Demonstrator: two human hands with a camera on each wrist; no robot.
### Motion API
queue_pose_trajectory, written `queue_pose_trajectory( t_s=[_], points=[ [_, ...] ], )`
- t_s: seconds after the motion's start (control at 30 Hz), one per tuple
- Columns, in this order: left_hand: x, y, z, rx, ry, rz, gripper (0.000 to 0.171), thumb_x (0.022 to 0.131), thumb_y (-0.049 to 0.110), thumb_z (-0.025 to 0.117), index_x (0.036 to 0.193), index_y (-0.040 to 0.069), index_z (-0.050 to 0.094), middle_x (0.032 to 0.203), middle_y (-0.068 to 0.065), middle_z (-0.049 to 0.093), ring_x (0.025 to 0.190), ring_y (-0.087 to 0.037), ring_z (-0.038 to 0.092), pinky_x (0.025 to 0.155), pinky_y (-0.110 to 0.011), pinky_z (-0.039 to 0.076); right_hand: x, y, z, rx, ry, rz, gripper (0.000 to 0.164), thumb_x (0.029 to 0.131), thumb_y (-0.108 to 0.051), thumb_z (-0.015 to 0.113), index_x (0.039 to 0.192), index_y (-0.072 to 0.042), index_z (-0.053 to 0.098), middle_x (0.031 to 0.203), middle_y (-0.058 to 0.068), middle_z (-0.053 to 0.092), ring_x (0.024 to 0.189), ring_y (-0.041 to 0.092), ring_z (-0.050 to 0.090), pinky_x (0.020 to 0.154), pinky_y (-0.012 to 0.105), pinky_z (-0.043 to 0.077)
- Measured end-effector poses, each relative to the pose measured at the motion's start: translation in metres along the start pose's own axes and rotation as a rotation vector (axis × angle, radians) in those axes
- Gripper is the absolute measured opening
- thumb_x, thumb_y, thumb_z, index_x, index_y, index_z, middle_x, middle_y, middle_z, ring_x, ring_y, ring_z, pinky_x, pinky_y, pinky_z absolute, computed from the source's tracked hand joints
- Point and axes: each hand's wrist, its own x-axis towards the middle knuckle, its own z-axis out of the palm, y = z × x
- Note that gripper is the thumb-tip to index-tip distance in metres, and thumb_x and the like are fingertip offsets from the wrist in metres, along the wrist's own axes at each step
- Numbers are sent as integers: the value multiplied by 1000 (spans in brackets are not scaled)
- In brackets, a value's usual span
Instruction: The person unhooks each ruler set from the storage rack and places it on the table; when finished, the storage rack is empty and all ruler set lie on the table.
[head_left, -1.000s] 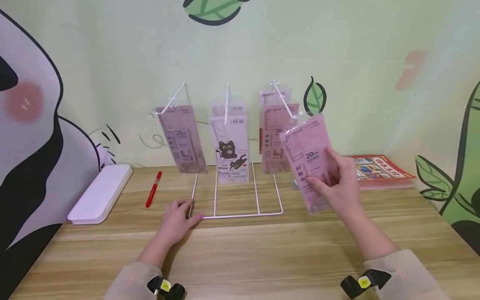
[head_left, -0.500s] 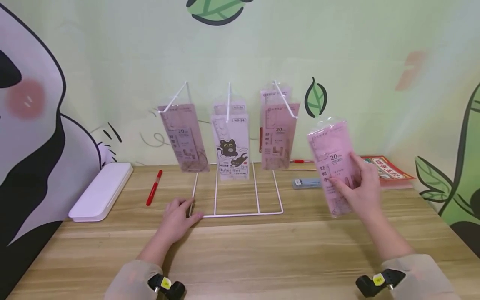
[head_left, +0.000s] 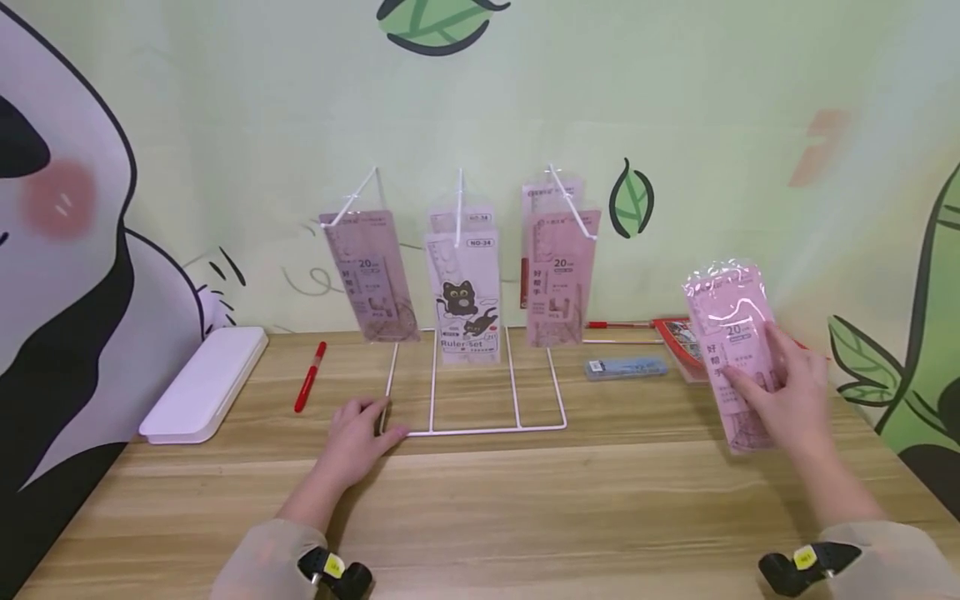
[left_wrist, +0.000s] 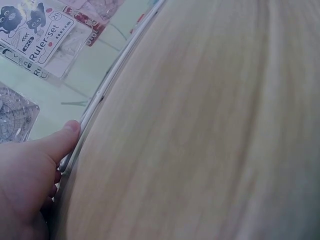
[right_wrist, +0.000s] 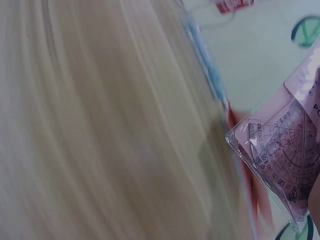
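At the right of the head view my right hand [head_left: 797, 398] pinches a pink packaged ruler set [head_left: 726, 312] upright, thumb across its front. In the right wrist view, a protractor shows through the clear lower end of this ruler set [right_wrist: 285, 150]. My left hand [head_left: 356, 435] holds the front left corner of a white wire display rack [head_left: 480, 432]; in the left wrist view its thumb lies along the rod. On the rack's hooks hang a pink ruler set [head_left: 371, 283] at left, white cat-print ruler sets [head_left: 463, 292] in the middle, and pink ones [head_left: 562, 275] at right.
A white case [head_left: 206, 383] and a red pen [head_left: 310, 377] lie left of the rack. To the right are a small blue pack [head_left: 626, 368], another red pen [head_left: 618, 324] and a red booklet [head_left: 681, 346], partly behind the held pack. A printed backdrop stands behind the table.
My right hand has carried the pink ruler set away from the rack's right hook, to the right and slightly down, uncovering the blue pack. My left hand stays on the rack.
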Motion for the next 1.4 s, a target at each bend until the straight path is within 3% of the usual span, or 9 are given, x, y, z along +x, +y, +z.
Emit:
queue_pose_trajectory(
  t_s=[0.17,0.43,0.63,0.9,1.03,1.17,1.4],
  points=[
    [1,-2,2,1,-3,-9,64,87,37,66,135,0,47,131,-24,42,115,-38,37,94,-53,33,-1,20,-14,-52,-28,80,85,85,-44,64,151,-20,16,118,29,29,88,31,42,52,23,48],
    [0,1,0,-1,3,-2,63,87,36,66,135,-1,47,130,-23,43,116,-39,37,95,-53,32,-5,45,-32,-185,-85,161,90,85,-55,58,152,-20,9,125,36,23,85,41,40,54,38,36],
    [0,1,0,0,7,0,64,87,37,66,135,-1,48,129,-23,43,115,-39,37,95,-53,32,-8,60,-41,-282,-90,213,92,85,-60,55,152,-19,6,125,38,24,91,43,38,54,43,33],
    [0,1,1,-7,3,-13,64,86,36,67,136,0,47,131,-23,42,116,-38,36,95,-53,33,-15,84,-51,-362,-118,248,96,84,-64,52,151,-11,7,120,40,27,96,47,34,59,59,36],
    [1,1,0,-11,2,-12,64,86,36,67,136,0,47,131,-23,42,116,-38,36,95,-53,32,-19,98,-54,-368,-158,245,95,85,-64,50,150,-9,6,132,42,23,110,56,28,69,69,34],
    [1,1,0,-9,0,-10,64,86,35,67,135,0,47,131,-24,42,116,-39,36,96,-54,32,-24,113,-55,-329,-203,277,97,85,-63,50,149,-5,6,136,43,17,119,61,19,84,73,24],
    [1,1,1,-9,2,-12,64,86,36,67,135,-1,47,131,-24,42,116,-39,36,96,-53,32,-31,129,-56,-323,-223,228,94,87,-59,52,146,2,13,134,45,21,117,62,21,87,72,21]
  ],
)
